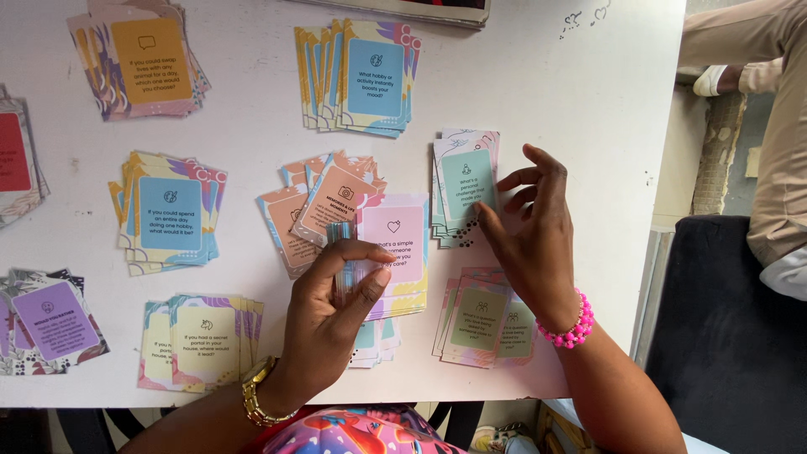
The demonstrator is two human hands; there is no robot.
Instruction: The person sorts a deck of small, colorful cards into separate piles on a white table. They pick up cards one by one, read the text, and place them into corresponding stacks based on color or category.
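From the head camera, looking straight down at a white table [538,92], the person's left hand [332,315] pinches a small deck of cards [343,261] edge-on between thumb and fingers, held just above the pink heart card pile [393,244]. The right hand [530,231] rests its fingertips on the teal card pile [465,185], fingers loosely spread and touching the top card rather than clasping it. Sorted stacks lie all around: a blue pile [374,77] at the top, an orange pile [150,60] top left, another blue pile [170,214] at left, a peach camera pile [336,200] in the middle, a yellow pile [204,340] at lower left, a purple pile [52,321] at the far left, and a green pile [481,319] under the right wrist.

To do this placing well, I'd judge the top card wants squaring flat onto its matching colour, pressed lightly so the fanned stack beneath does not slide, while the left hand keeps the deck firmly gripped and clear of the neighbouring piles.

Much is hard to read. The deck shows only its edges, so its faces and count are unknowable. A red pile [13,155] is cut by the left border. The left hand hides a further stack near the table edge, and another person's sleeve [740,77] enters at upper right.
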